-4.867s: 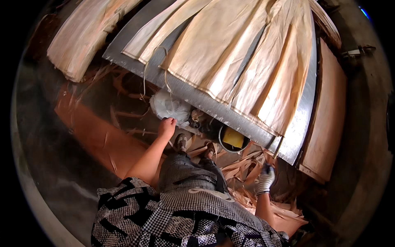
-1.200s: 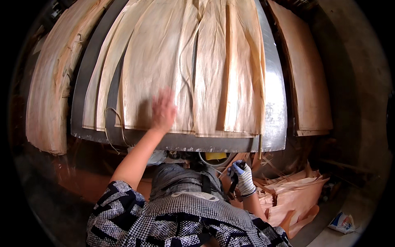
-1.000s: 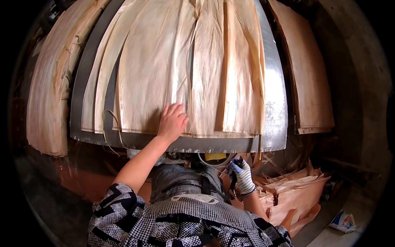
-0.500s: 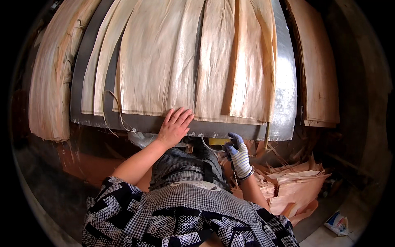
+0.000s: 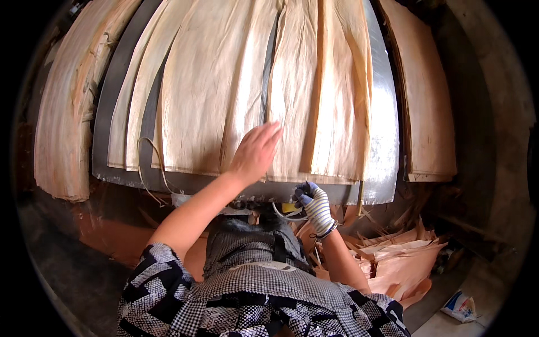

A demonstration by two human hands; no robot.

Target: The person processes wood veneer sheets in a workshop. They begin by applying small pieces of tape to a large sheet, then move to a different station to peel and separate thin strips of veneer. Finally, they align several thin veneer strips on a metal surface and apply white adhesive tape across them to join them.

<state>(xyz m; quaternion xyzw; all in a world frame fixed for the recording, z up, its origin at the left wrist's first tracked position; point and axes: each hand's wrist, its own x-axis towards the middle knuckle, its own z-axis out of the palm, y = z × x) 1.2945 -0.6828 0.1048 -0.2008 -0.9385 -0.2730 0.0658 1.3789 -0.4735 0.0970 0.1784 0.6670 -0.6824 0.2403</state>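
Bare left hand (image 5: 255,150) lies flat, fingers spread, gripping nothing, on pale thin wood veneer strips (image 5: 224,95), approx. six side by side, fanning toward 12 o'clock over one grey metal table (image 5: 382,140). Right hand (image 5: 313,203), in one striped knit glove, at 4 o'clock from the left, fingers curled at table edge; contents can't tell. One scrap veneer pile (image 5: 393,264) at 4 o'clock.

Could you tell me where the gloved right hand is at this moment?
In the head view, the right hand sits just right of centre, at the near edge of the metal table, below the veneer sheets where the bare left hand lies.
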